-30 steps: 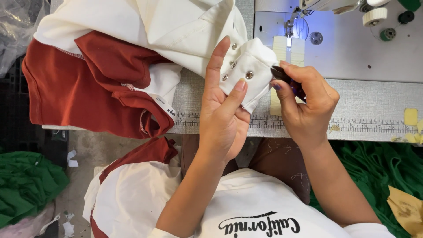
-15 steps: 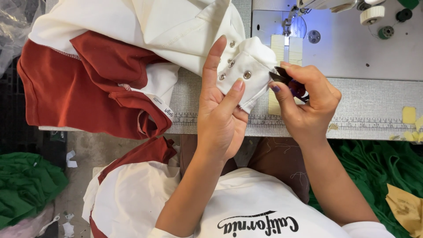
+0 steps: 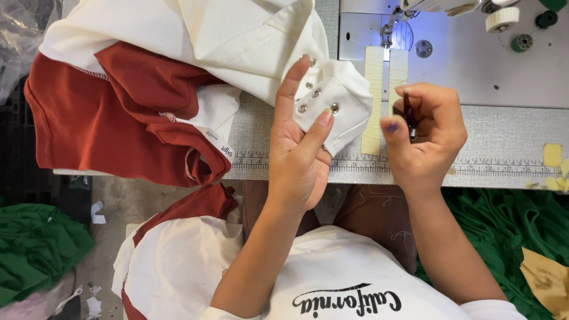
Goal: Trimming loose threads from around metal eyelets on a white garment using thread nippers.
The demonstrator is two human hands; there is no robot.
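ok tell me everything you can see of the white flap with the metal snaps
The white flap is a cream knit fabric placket, part of the cream and rust-red garment heaped on the sewing table. It carries several small silver snaps in a loose cluster. It is folded over the fingers of the left hand, thumb pressing its lower edge. The right hand, holding a small dark tool, is close beside it, not touching.

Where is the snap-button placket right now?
In the head view, the white snap-button placket sits centre frame, pinched in the left hand, just left of the right hand and below the sewing machine needle.
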